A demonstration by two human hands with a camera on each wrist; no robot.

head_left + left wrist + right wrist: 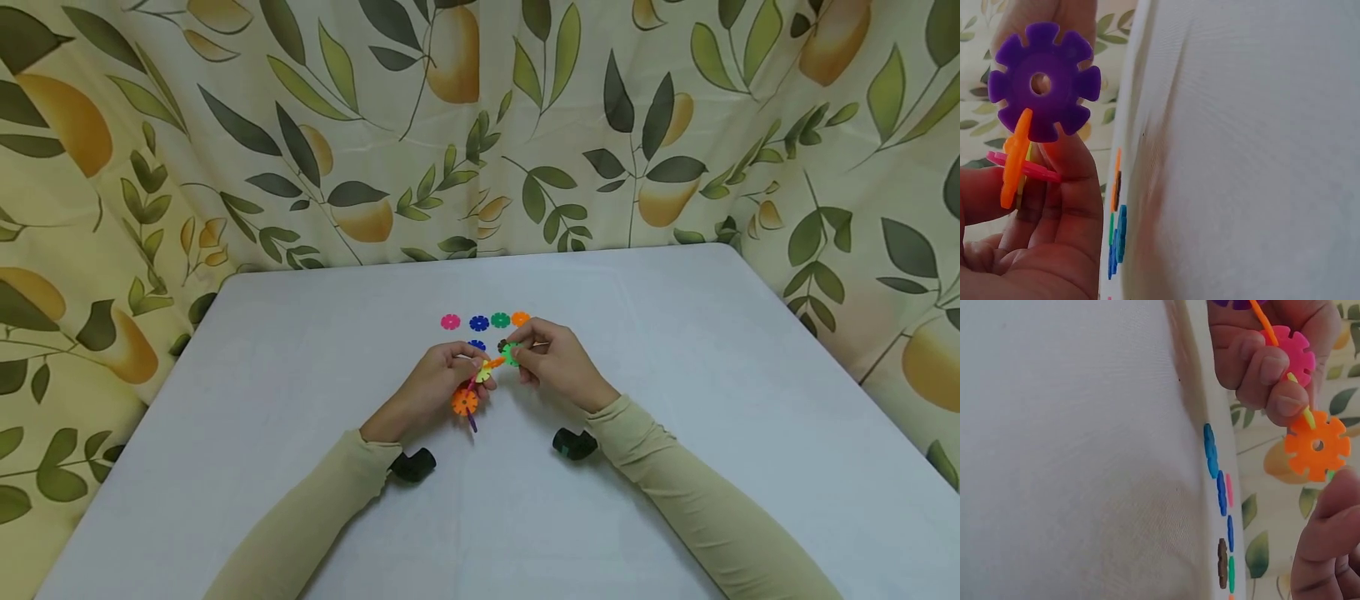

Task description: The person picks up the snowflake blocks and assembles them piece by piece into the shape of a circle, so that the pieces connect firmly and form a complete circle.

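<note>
My left hand (pixel 431 385) pinches a chain of slotted, flower-shaped plastic discs, fitted edge to edge. Lowest in the head view is its purple disc (pixel 1044 81), then an orange disc (pixel 464 403). A pink disc (pixel 1294 355) and a yellow disc (pixel 483 372) lie among the left fingers. At the chain's upper end is another orange disc (pixel 1317 445). In my right hand (pixel 562 360) a green disc (pixel 511 354) is pinched between thumb and fingers, its edge right at that end orange disc. Mostly hidden in the right wrist view, the green disc shows only as a sliver.
Beyond the hands, loose discs lie on the white-covered table (pixel 300 358): pink (pixel 450 322), blue (pixel 479 323), green (pixel 500 320) and orange (pixel 521 318), with others nearer the hands. Black objects (pixel 414 465) sit by both wrists. A leaf-patterned curtain (pixel 420 150) hangs behind.
</note>
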